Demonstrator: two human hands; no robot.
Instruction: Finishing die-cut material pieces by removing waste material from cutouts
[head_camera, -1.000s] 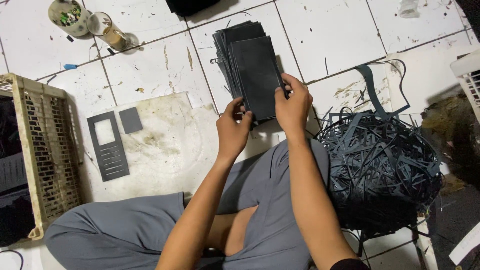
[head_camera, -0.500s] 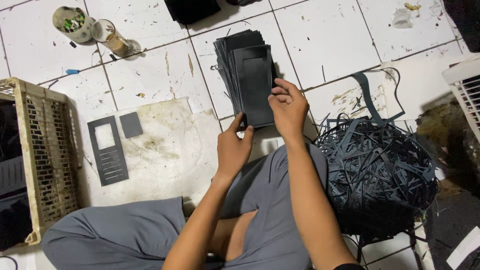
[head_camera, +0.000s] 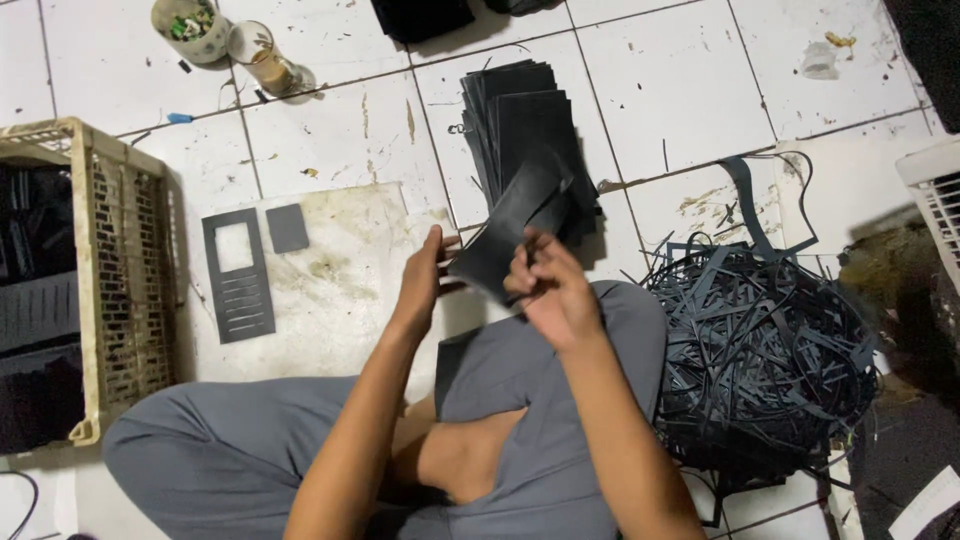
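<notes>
Held item: dark sheet (head_camera: 510, 225), flexible, bent between both hands, raised above the lap and just in front of the stack on the floor.
Left hand (head_camera: 420, 285): fingers closed on the sheet's left edge, thumb side up.
Right hand (head_camera: 555, 290): fingers curled and pinching the sheet's lower right part; the fingertips are blurred, so the exact grip is hard to make out.
Stack (head_camera: 525, 120): pile of like dark sheets fanned on the white tiled floor (head_camera: 680, 90), directly beyond the hands; its near end is covered by the held sheet.
Offcuts: tangled heap of dark strips (head_camera: 760, 360) on the person's right, touching the grey trouser leg (head_camera: 620, 330).
Work board (head_camera: 340, 270): pale, stained slab on the floor left of the hands.
Cut piece: dark frame (head_camera: 238, 275) with a window and slots, lying on the board; small dark square (head_camera: 287, 228) just beside it.
Crate (head_camera: 90, 270): cream plastic lattice basket at far left, dark material inside, cut off by the picture's edge.
Vessels: cup of small bits (head_camera: 190, 25) and glass (head_camera: 262, 58) near the top left, side by side.
Cut off: white slatted object (head_camera: 935, 200) at right edge, kind unclear; dark items at the top edge only partly in view.
Hidden: the person's feet, tucked under the crossed legs.
</notes>
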